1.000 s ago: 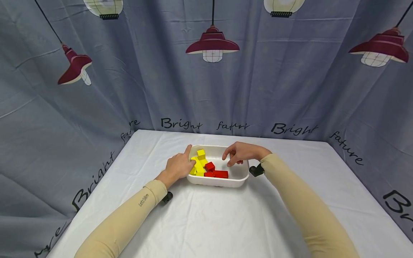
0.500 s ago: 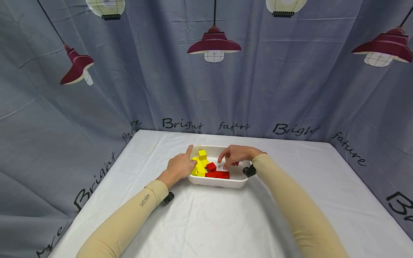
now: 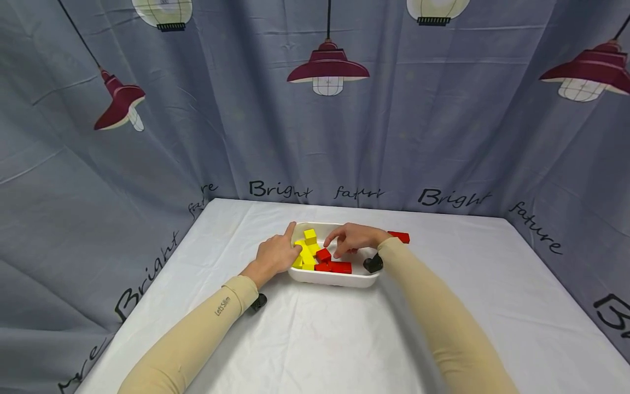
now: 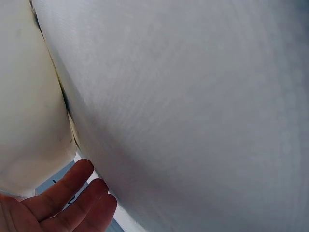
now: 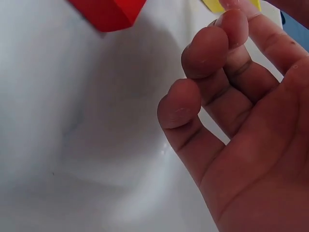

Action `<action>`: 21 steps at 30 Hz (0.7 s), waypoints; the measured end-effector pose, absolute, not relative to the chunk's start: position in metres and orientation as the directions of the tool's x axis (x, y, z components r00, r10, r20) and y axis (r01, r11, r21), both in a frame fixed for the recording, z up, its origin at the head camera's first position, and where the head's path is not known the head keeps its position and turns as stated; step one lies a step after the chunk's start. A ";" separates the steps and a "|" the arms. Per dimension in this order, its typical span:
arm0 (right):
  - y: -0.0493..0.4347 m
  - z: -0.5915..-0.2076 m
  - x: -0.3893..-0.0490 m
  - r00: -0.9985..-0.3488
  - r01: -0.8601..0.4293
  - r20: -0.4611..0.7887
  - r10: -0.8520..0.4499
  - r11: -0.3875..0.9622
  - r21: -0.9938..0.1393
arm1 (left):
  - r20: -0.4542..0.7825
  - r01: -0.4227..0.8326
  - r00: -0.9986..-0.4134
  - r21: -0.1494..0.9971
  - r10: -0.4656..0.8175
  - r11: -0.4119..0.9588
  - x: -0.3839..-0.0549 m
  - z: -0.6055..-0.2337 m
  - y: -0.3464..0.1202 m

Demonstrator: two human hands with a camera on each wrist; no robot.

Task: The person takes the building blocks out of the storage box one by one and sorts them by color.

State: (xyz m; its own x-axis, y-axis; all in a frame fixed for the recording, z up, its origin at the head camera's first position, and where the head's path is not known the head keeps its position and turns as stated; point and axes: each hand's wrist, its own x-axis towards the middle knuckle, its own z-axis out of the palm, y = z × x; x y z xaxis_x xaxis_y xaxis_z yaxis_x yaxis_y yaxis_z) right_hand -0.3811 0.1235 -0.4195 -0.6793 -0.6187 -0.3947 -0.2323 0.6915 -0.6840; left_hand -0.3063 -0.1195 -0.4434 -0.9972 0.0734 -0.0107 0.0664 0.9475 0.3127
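A white plastic tub [image 3: 339, 279] holds yellow blocks [image 3: 310, 236] on its left and red blocks [image 3: 340, 267] near its middle front. The left hand [image 3: 275, 253] grips the tub's left rim, thumb over the inside and index finger along the edge. In the left wrist view, several fingers [image 4: 72, 198] lie beside the tub's outer wall [image 4: 29, 96]. Over the tub's inside reaches the right hand [image 3: 357, 237], thumb and index finger apart, holding nothing. Its fingertips are close to a red block [image 3: 323, 255], also visible in the right wrist view as a red block [image 5: 113, 12].
Another red block [image 3: 401, 237] lies on the white-covered table [image 3: 344, 339], just behind the right wrist. A black wrist camera [image 3: 373, 264] hangs under the right wrist, over the tub's right end. Grey curtains [image 3: 315, 137] stand behind the table.
The right hand has moved left across the tub, towards the red and yellow blocks. The red block behind the right wrist has come into sight. The left hand keeps its place.
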 end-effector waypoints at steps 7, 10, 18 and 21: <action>0.120 -0.428 -0.382 -0.688 -0.198 -0.410 -0.598 0.699 -0.688 | 0.011 0.075 -0.997 0.315 0.075 0.946 -0.306 -0.443 -0.120; 0.119 -0.429 -0.381 -0.701 -0.204 -0.405 -0.587 0.710 -0.674 | 0.012 0.077 -0.997 0.317 0.077 0.945 -0.306 -0.442 -0.120; 0.117 -0.431 -0.381 -0.711 -0.219 -0.395 -0.582 0.717 -0.662 | 0.012 0.076 -0.997 0.315 0.076 0.946 -0.306 -0.442 -0.120; 0.117 -0.431 -0.381 -0.712 -0.229 -0.392 -0.582 0.721 -0.654 | 0.008 0.076 -0.997 0.321 0.077 0.944 -0.306 -0.443 -0.120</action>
State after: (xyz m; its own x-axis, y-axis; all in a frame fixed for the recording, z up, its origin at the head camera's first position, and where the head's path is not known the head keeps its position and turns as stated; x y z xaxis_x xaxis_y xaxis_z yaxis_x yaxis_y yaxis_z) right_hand -0.3812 0.1169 -0.4311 -0.7123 -0.5823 -0.3919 -0.2292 0.7208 -0.6542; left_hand -0.3056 -0.1203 -0.4425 -0.9970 0.0772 0.0079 0.0757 0.9441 0.3208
